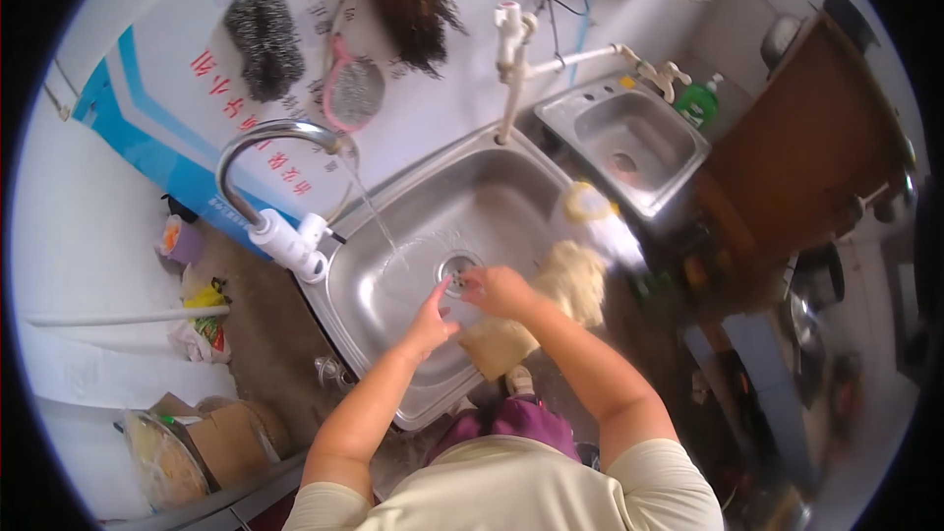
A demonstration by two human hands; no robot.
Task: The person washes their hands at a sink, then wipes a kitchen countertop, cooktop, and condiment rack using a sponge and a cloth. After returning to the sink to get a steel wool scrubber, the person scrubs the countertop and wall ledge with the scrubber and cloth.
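Above the drain [458,273] of a large stainless steel sink [359,265], my two hands are close together. My left hand [430,324] has its index finger stretched out and its thumb apart, with nothing visible in it. My right hand [500,292] points left, its fingers bent and drawn together at the drain; whatever they hold, if anything, is hidden. A thin stream of water falls from the curved faucet [280,128] into the left part of the sink. Beside my right forearm, a pale yellow cloth-like item [570,285] hangs over the sink's edge.
A smaller sink [629,143] stands at the back right, near a green bottle [697,103]. A white plastic bag [595,221] is at the big sink's right edge. A steel scrubber bundle [264,44], a pink-rimmed strainer [352,88] and a brown brush [408,0] hang on the wall.
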